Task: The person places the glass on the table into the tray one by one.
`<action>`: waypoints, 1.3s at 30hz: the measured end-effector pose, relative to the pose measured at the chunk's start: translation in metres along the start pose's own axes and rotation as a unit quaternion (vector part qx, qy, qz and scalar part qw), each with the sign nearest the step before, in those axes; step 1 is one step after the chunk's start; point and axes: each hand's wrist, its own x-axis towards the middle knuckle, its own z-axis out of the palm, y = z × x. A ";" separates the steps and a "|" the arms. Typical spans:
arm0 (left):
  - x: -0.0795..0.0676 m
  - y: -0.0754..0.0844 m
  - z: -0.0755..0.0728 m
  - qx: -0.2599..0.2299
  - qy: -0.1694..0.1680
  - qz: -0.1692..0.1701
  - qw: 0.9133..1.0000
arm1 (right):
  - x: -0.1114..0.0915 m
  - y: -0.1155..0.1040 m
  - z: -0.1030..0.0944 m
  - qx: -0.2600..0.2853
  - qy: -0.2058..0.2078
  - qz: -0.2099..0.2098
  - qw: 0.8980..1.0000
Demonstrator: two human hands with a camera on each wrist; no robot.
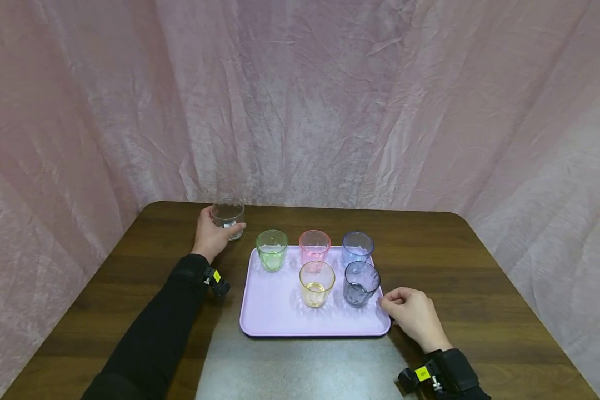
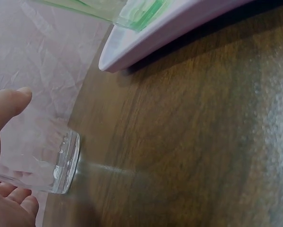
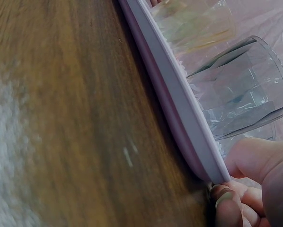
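Note:
At the table's back left stands a clear glass [image 1: 228,212]. My left hand [image 1: 213,236] is around it, thumb stretched out across the near side and fingers on the left. In the left wrist view the clear glass [image 2: 42,156] has its base on the wood, and the thumb looks apart from its wall. My right hand [image 1: 414,314] pinches the right edge of a lilac tray [image 1: 275,319], thumb above and fingers below, as the right wrist view shows. On the tray, a grey glass [image 1: 361,284] stands closest to this hand.
Also on the tray are a green glass [image 1: 271,251], a pink glass [image 1: 314,247], a blue glass [image 1: 357,248] and a yellow glass [image 1: 316,284]. The wooden table [image 1: 480,311] ends at a pink curtain [image 1: 300,111] behind.

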 end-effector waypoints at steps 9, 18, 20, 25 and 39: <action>0.001 -0.003 0.002 -0.008 -0.012 0.001 1.000 | 0.001 0.001 0.001 -0.002 0.000 0.005 1.000; 0.001 -0.004 0.000 0.003 -0.014 0.006 1.000 | 0.001 0.000 0.001 0.000 -0.003 0.007 1.000; 0.000 -0.004 -0.001 0.007 -0.016 0.009 1.000 | 0.001 0.000 0.001 -0.001 -0.004 0.007 1.000; 0.000 -0.002 -0.004 0.006 -0.019 0.014 1.000 | 0.001 -0.001 0.000 -0.001 -0.003 0.006 1.000; -0.001 0.013 -0.023 0.005 -0.029 0.011 1.000 | 0.001 0.000 0.000 -0.004 -0.002 -0.004 1.000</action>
